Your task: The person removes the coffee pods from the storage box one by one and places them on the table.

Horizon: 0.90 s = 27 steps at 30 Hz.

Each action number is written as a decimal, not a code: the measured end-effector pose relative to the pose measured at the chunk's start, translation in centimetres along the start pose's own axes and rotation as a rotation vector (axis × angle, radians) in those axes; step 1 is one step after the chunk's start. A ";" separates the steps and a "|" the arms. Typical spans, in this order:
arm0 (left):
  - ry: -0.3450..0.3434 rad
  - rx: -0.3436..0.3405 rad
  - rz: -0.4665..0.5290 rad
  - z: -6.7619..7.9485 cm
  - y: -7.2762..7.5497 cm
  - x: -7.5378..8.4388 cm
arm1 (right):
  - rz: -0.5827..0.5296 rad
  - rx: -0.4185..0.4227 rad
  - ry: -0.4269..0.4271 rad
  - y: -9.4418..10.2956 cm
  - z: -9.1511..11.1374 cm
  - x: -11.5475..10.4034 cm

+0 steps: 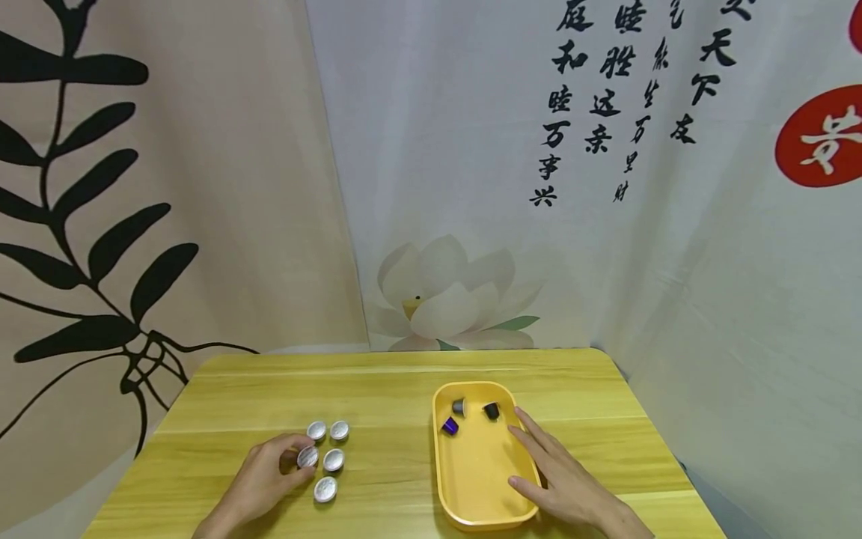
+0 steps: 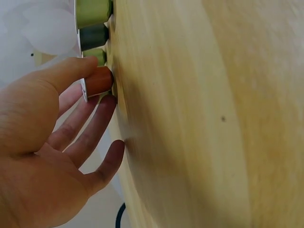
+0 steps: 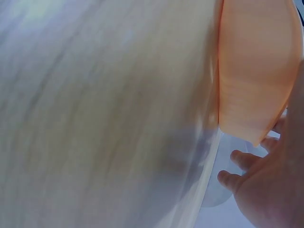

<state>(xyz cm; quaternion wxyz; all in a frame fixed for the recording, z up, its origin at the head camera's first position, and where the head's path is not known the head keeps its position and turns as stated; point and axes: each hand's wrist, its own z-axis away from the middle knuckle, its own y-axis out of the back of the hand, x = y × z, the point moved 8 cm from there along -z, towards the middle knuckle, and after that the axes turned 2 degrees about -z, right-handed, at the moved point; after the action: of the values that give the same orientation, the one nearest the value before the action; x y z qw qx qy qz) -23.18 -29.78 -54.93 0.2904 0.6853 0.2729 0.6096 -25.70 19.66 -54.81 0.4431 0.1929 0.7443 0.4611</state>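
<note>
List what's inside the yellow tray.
The yellow tray holds a grey capsule, a black capsule and a purple capsule. The right hand covers part of its right side; anything beneath is hidden.

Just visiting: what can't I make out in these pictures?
Head: any lettering on the silver lids is too small to read.
Head: right edge cuts off both red circles.
Left wrist: the thumb of the left hand and orange-brown capsule partly cover the small green capsule.
Left wrist: top edge cuts off the large green capsule.
Right wrist: outer wall of the tray hides its inside.
</note>
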 end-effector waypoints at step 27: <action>0.036 0.033 -0.102 1.4 1.8 -0.4 | 0.019 0.000 0.007 -0.1 -0.1 0.0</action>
<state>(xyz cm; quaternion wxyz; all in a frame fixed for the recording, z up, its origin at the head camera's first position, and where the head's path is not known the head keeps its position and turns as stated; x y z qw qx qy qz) -21.77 -31.40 -53.96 0.3050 0.6639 0.3227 0.6017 -25.74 19.55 -54.84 0.4359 0.1983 0.7439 0.4661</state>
